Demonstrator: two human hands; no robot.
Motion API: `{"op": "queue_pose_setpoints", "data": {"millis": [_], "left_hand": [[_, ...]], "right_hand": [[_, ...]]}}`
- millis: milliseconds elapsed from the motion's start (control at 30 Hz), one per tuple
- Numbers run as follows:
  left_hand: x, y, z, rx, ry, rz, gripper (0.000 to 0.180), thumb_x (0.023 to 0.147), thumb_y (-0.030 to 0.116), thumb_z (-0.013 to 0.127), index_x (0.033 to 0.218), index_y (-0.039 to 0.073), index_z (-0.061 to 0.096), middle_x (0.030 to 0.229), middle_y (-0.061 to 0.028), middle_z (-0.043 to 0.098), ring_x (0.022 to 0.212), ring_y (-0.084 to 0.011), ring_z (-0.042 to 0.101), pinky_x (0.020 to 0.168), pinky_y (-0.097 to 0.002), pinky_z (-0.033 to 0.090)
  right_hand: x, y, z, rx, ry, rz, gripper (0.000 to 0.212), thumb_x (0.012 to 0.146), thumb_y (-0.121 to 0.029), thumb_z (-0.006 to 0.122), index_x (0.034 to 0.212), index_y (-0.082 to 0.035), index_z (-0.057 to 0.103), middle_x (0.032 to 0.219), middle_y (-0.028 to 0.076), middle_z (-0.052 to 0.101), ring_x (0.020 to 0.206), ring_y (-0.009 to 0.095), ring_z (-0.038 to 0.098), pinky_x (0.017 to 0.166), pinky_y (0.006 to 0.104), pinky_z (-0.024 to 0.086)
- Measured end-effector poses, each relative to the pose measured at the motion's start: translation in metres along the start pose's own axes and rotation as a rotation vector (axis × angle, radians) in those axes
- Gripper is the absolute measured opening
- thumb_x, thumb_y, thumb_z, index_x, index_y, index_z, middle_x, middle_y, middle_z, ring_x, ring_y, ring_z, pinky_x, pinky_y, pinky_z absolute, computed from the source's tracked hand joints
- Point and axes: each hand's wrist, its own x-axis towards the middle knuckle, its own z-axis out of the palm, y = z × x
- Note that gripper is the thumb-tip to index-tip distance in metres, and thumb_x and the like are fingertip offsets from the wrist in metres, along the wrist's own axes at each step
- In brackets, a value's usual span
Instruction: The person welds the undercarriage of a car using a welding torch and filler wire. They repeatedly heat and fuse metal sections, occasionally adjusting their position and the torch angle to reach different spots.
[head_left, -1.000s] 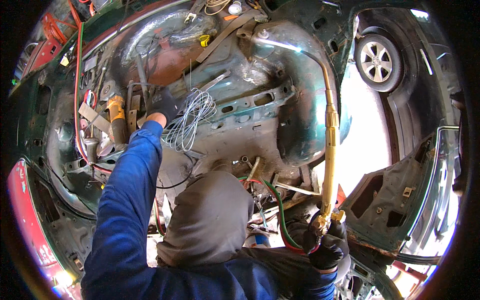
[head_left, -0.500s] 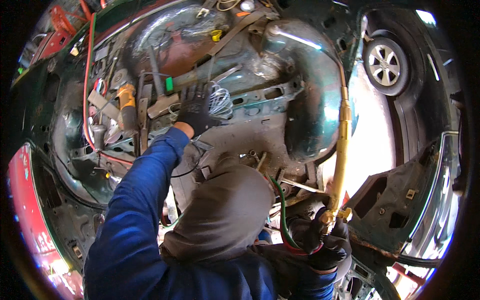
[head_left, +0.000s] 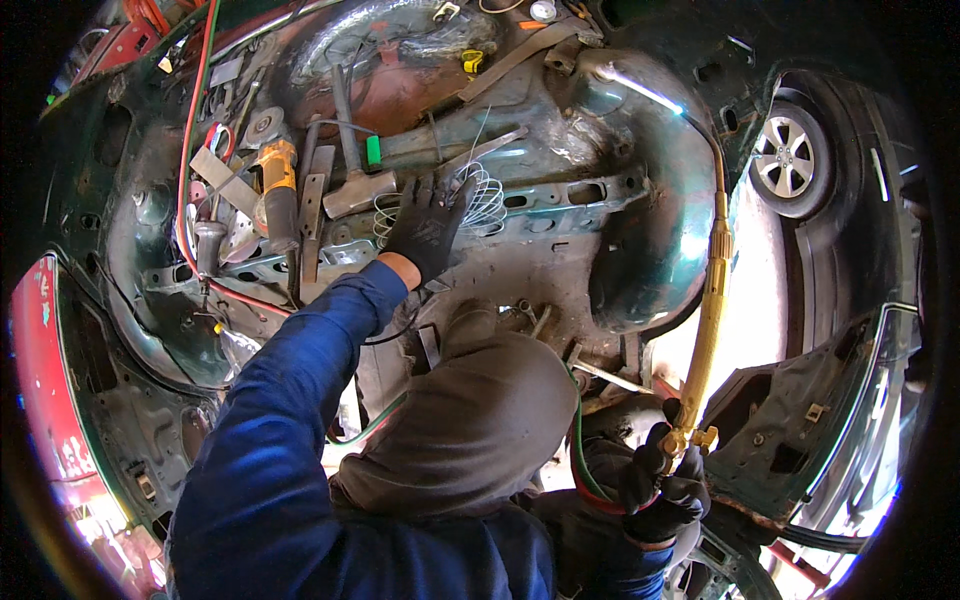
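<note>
My left hand (head_left: pixel 428 228), in a black glove, lies over a loose coil of thin wire (head_left: pixel 486 205). Its fingers are stretched out and touch the coil, with loops showing on both sides. Just left of it is a hammer (head_left: pixel 362 194) with its handle pointing away. At the lower right my right hand (head_left: pixel 668 492), also gloved, is closed around the valve end of a brass gas torch (head_left: pixel 712 320). The torch's long neck points away and bends left at the tip over a dark green car panel. Red and green hoses (head_left: pixel 580 460) run beneath that hand.
A yellow-and-black angle grinder (head_left: pixel 280 195) lies among metal strips on the left. A red hose (head_left: pixel 190 170) runs down that side. Farther off are a yellow tape measure (head_left: pixel 472 61) and a flat bar (head_left: pixel 520 62). A dark car's wheel (head_left: pixel 787 158) stands at the right.
The whole view has shifted, so the tools and car body appear farther right. My left hand stays at the wire coil, slightly nearer to me. The torch remains in my right hand.
</note>
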Motion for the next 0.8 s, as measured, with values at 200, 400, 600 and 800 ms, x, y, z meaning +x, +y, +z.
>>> {"op": "queue_pose_setpoints", "data": {"millis": [200,400,600,800], "left_hand": [[0.015,-0.012,0.005,-0.144,-0.036,-0.072,0.104,0.086,0.036,0.080,0.171,0.007,0.027,0.148,-0.0319,0.053,0.137,-0.0503,0.050,0.119,-0.0641,0.036],[0.016,0.002,-0.010,-0.243,0.177,-0.052,0.092,0.087,0.021,0.073,0.167,0.001,0.032,0.126,-0.0277,0.065,0.116,-0.0430,0.062,0.107,-0.0556,0.047],[0.000,0.006,-0.035,-1.083,0.079,-0.164,0.067,0.097,0.009,0.068,0.159,-0.001,0.045,0.129,-0.0231,0.066,0.113,-0.0352,0.065,0.098,-0.0483,0.053],[0.027,0.019,-0.047,-1.517,-0.106,-0.366,0.041,0.111,0.015,0.060,0.149,0.000,0.057,0.116,-0.0082,0.071,0.093,-0.0138,0.066,0.073,-0.0360,0.057]], "right_hand": [[0.000,0.003,-0.012,-0.034,0.049,0.056,0.037,0.082,-0.023,0.068,0.107,0.001,0.054,0.074,0.010,0.057,0.050,0.021,0.053,0.044,0.0352,0.045],[0.003,0.014,-0.009,0.030,0.377,-0.073,0.061,0.089,-0.025,0.071,0.136,0.009,0.053,0.082,0.014,0.064,0.048,0.024,0.054,0.044,0.0328,0.043],[0.011,-0.001,0.001,-0.997,0.317,0.000,0.052,0.098,-0.020,0.073,0.143,-0.001,0.055,0.125,0.013,0.068,0.103,0.023,0.070,0.089,0.0392,0.061],[0.084,-0.005,0.068,-0.560,0.193,0.065,0.083,0.085,0.010,0.059,0.165,-0.004,0.041,0.108,0.011,0.072,0.079,0.015,0.070,0.068,0.0280,0.058]]}}
